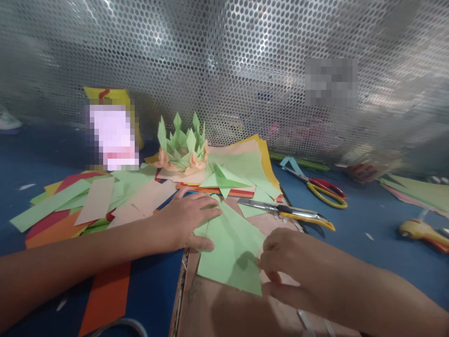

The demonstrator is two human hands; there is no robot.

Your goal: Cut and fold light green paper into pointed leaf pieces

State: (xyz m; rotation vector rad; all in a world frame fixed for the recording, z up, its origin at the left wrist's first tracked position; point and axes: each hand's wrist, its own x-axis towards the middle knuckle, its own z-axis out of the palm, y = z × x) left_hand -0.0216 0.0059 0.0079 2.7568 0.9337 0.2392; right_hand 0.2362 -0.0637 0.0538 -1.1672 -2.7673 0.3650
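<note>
A light green sheet of paper point(229, 252) lies on a brown cardboard board point(199, 309) between my hands. Fingers spread, my left hand point(191, 217) rests over the sheet's left edge, thumb on the paper. My right hand point(286, 257) has its fingers curled at the sheet's right edge, closed on it; its fingertips are partly hidden. Just beyond are a utility knife with a yellow handle point(287, 210) and a folded green paper piece point(224, 179). Further back stands a green folded-paper crown-like shape point(184, 145) with peach pieces at its base.
A stack of coloured paper point(261, 152) lies under the folded pieces. Loose paper strips point(94, 199) cover the left side. On the right are red-and-yellow scissors point(321, 189) and a yellow-orange tool point(419, 230). A perforated metal panel point(224, 56) stands behind the blue surface.
</note>
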